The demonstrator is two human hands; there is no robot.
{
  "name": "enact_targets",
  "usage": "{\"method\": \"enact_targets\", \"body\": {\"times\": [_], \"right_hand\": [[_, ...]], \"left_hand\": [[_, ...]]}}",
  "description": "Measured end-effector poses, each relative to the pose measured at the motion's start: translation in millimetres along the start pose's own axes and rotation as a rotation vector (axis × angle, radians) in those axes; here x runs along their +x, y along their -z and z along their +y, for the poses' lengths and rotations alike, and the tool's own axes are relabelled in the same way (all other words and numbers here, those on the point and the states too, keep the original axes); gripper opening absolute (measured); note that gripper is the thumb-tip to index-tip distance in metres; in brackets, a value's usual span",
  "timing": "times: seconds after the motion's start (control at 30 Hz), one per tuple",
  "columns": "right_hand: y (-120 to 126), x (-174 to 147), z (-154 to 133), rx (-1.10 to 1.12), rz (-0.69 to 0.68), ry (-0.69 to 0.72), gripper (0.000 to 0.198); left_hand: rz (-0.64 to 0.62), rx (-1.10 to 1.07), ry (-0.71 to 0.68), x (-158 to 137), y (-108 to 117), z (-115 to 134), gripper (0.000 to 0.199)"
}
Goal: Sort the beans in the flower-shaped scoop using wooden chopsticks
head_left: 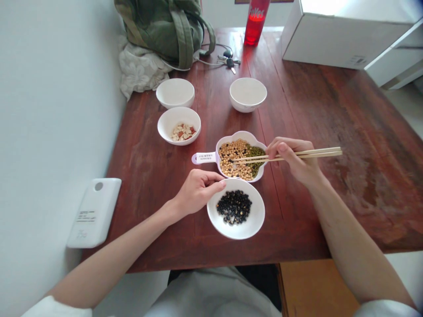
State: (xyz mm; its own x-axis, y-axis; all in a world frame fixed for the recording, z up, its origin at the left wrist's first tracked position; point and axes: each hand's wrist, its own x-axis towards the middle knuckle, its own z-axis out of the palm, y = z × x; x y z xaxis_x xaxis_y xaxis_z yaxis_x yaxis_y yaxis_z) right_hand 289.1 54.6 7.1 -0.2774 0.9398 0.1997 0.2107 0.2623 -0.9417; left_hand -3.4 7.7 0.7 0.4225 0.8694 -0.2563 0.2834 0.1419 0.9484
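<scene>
My right hand [294, 159] grips a pair of wooden chopsticks [319, 152]. Their tips reach into a flower-shaped dish [218, 164] with a labelled handle, among soybeans [236, 149]; a dark bean seems to be at the tips. Green mung beans [256, 154] fill the dish's right side, and a few dark beans are scattered among the soybeans. With thumb and fingers, my left hand [200, 190] holds the rim of a white bowl [256, 220] just in front of the dish. Black beans [234, 206] lie in this bowl, with a few pale bits among them.
Behind the dish stand a white bowl with pale and reddish pieces [183, 132] and two more white bowls [175, 93] [247, 94]. Farther back are a green bag [158, 31], keys [230, 62], a red bottle [256, 24] and a white box [330, 39]. A white device [95, 213] lies left, by the wall.
</scene>
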Motion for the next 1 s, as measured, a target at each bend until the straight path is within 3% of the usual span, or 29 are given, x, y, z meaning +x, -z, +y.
{"method": "enact_targets", "body": {"times": [0.37, 0.63, 1.0], "right_hand": [[-0.2, 1.7, 2.4, -0.055, 0.011, 0.032, 0.045], [0.4, 1.3, 1.6, -0.098, 0.032, 0.036, 0.044], [5.4, 3.1, 9.1, 0.092, 0.136, 0.013, 0.044]], "left_hand": [[-0.071, 0.099, -0.068, 6.7, -0.1, 3.1, 0.029], [-0.037, 0.129, -0.138, 3.9, 0.1, 0.9, 0.027], [0.006, 0.15, -0.148, -3.4, -0.8, -1.4, 0.031]]}}
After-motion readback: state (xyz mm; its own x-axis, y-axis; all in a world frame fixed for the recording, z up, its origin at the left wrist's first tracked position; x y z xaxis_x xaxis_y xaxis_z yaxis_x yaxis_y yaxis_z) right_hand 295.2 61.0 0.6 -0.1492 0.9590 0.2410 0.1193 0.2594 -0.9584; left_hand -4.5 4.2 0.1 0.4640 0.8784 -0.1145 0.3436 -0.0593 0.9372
